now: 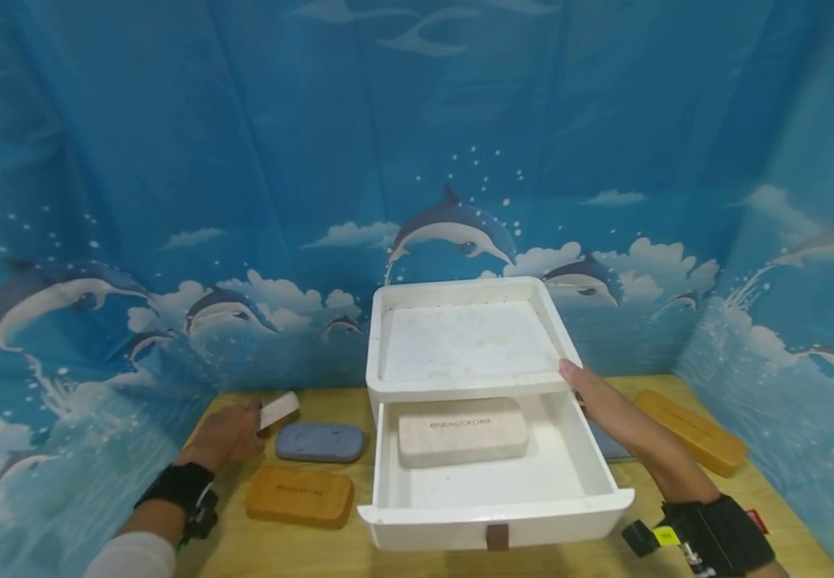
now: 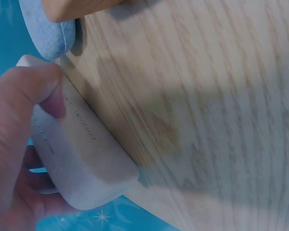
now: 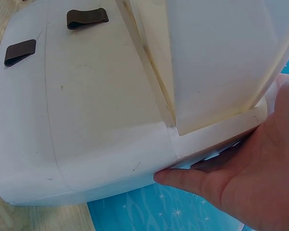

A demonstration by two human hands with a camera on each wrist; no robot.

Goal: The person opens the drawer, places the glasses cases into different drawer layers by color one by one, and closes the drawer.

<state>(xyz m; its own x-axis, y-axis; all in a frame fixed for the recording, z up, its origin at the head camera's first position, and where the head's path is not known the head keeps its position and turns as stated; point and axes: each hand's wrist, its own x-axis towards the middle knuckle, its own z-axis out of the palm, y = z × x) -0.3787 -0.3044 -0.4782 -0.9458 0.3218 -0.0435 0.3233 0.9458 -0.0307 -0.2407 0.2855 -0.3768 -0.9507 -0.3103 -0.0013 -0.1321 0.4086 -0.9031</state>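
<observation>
My left hand (image 1: 232,429) grips a white glasses case (image 2: 94,149) with small print, thumb over its top and fingers underneath, at the table's edge in the left wrist view. Beside it lie a blue-grey glasses case (image 1: 320,442) and a mustard-yellow glasses case (image 1: 299,496). A white drawer unit (image 1: 467,345) stands at the middle, its upper drawer (image 1: 496,514) pulled out. Inside, toward the back left, rests a cream glasses case (image 1: 461,433) lettered "REFUELING FOR CHINA". My right hand (image 1: 615,413) holds the unit's right side by the top rim.
Right of the unit, a second mustard-yellow case (image 1: 691,432) lies on the wooden table (image 1: 229,546), with a blue-grey case (image 1: 608,445) partly hidden behind my right forearm. A blue dolphin-print curtain (image 1: 279,201) surrounds the table's back and sides. Brown pull tabs (image 3: 86,19) stick out of the drawer fronts.
</observation>
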